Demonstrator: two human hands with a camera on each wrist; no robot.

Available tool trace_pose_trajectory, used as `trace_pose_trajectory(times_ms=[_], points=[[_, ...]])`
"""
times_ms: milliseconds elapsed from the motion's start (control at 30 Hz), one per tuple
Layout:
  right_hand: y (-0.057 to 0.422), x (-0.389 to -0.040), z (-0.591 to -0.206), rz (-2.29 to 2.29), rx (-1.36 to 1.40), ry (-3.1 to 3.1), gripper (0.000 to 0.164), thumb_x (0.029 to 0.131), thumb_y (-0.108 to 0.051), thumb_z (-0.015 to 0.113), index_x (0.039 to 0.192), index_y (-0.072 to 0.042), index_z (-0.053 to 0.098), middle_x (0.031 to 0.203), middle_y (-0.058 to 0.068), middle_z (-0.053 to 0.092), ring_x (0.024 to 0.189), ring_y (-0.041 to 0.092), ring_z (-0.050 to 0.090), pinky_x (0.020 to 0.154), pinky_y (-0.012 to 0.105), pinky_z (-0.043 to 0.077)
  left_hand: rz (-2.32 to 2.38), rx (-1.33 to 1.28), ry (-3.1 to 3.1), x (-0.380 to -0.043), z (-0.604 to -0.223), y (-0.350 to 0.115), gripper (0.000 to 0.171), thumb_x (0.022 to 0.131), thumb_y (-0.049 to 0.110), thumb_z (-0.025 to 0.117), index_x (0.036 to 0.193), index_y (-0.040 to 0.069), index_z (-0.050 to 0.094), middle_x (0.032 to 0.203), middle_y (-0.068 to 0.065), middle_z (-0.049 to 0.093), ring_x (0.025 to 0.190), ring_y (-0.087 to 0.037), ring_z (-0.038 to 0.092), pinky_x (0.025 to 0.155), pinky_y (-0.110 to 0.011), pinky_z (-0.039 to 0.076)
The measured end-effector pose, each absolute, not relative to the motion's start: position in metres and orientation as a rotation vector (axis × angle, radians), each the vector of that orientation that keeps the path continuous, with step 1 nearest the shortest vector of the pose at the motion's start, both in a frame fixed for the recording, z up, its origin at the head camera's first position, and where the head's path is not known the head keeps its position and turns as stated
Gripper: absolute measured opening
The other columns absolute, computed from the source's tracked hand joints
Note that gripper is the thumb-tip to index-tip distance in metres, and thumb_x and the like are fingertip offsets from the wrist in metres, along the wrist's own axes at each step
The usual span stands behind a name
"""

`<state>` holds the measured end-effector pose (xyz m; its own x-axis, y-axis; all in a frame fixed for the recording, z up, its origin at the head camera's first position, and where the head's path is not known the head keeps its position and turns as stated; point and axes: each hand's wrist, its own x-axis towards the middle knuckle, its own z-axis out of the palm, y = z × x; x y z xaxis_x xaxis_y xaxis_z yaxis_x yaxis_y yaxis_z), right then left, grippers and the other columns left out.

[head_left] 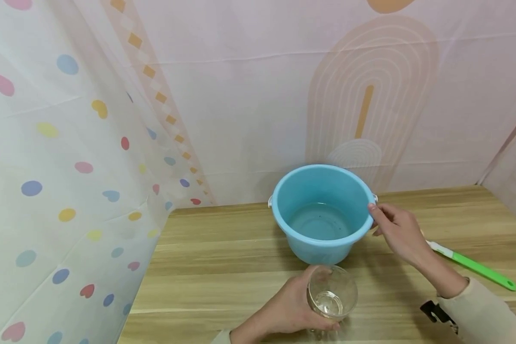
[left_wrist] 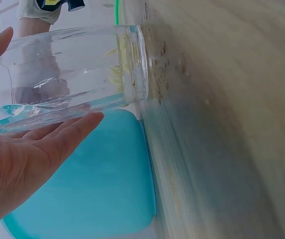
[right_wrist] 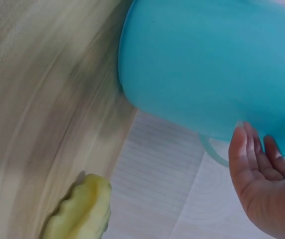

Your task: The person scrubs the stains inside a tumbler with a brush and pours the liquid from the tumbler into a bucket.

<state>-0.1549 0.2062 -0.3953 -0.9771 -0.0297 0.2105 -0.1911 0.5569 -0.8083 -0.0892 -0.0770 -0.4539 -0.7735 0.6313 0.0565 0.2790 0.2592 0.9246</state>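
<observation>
My left hand (head_left: 293, 302) holds a clear glass cup (head_left: 343, 291) upright in front of the bucket, thumb on one side and fingers round the other. In the left wrist view the base of the cup (left_wrist: 132, 62) is close over the wet tabletop. A light blue plastic bucket (head_left: 324, 242) stands behind it with shallow water (head_left: 320, 222) and a few dark specks inside. At the bucket's right rim my right hand (head_left: 397, 231) grips the edge, thumb on top and fingers beneath. The right wrist view shows those fingers (right_wrist: 252, 154) against the bucket's outer wall.
On the right lies a brush with a green and white handle (head_left: 477, 267); a yellow sponge head (right_wrist: 82, 209) shows in the right wrist view. Water drops (left_wrist: 165, 62) dot the wooden table (head_left: 206, 267). Patterned curtains (head_left: 249, 110) hang behind and at the left.
</observation>
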Motion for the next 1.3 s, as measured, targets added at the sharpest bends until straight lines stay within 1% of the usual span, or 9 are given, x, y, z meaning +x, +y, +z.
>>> trace_pose_trajectory(times_ms=[267,500,700,800,933,1100,1300], points=[[0.205,-0.156,-0.396,1.408,0.206,-2.589,0.042,0.112,-0.033,0.050,0.117,0.003,0.072,0.091,0.009,0.074,0.075,0.019,0.070,0.066,0.028,0.057,1.475,0.882,2.243,-0.092,-0.455,-0.081,0.086,0.074,0.028,0.098,0.145,0.022,0.050,0.140,0.007,0.059,0.128,-0.009,0.055,0.109,-0.032,0.045],[0.207,-0.156,-0.396,1.367,0.224,-2.608,0.040,0.112,-0.031,0.049,0.115,0.003,0.072,0.092,0.010,0.074,0.078,0.023,0.071,0.066,0.028,0.056,1.510,0.907,2.197,-0.094,-0.456,-0.088,0.088,0.075,0.025,0.098,0.148,0.027,0.048,0.143,0.001,0.059,0.132,-0.011,0.054,0.112,-0.034,0.044],[0.206,-0.157,-0.396,1.391,0.224,-2.611,0.040,0.112,-0.030,0.049,0.115,0.004,0.071,0.093,0.011,0.075,0.080,0.026,0.073,0.067,0.028,0.057,1.541,0.926,2.188,-0.096,-0.455,-0.093,0.089,0.075,0.022,0.098,0.149,0.025,0.048,0.144,-0.004,0.059,0.132,-0.013,0.054,0.113,-0.036,0.043],[0.206,-0.157,-0.396,1.390,0.214,-2.602,0.040,0.112,-0.030,0.049,0.114,0.004,0.071,0.092,0.011,0.075,0.079,0.025,0.072,0.065,0.028,0.056,1.561,0.909,2.184,-0.097,-0.456,-0.094,0.088,0.075,0.023,0.098,0.148,0.024,0.049,0.144,-0.005,0.060,0.132,-0.015,0.055,0.112,-0.036,0.044],[0.205,-0.157,-0.398,1.387,0.211,-2.590,0.041,0.112,-0.030,0.049,0.113,0.004,0.071,0.092,0.012,0.075,0.079,0.028,0.073,0.065,0.028,0.057,1.598,0.844,2.177,-0.095,-0.457,-0.096,0.085,0.076,0.025,0.097,0.146,0.027,0.050,0.143,-0.004,0.060,0.131,-0.018,0.057,0.111,-0.036,0.046],[0.204,-0.155,-0.400,1.378,0.209,-2.595,0.041,0.113,-0.030,0.049,0.113,0.005,0.071,0.095,0.014,0.075,0.080,0.030,0.073,0.064,0.029,0.058,1.613,0.814,2.237,-0.093,-0.458,-0.101,0.082,0.075,0.027,0.098,0.143,0.027,0.051,0.139,-0.005,0.063,0.128,-0.018,0.058,0.110,-0.037,0.046],[0.204,-0.155,-0.397,1.389,0.228,-2.593,0.042,0.113,-0.028,0.050,0.120,0.008,0.069,0.098,0.018,0.075,0.080,0.031,0.074,0.066,0.026,0.059,1.635,0.780,2.261,-0.092,-0.456,-0.109,0.081,0.075,0.027,0.098,0.142,0.028,0.053,0.137,-0.004,0.064,0.127,-0.017,0.059,0.111,-0.038,0.045]])
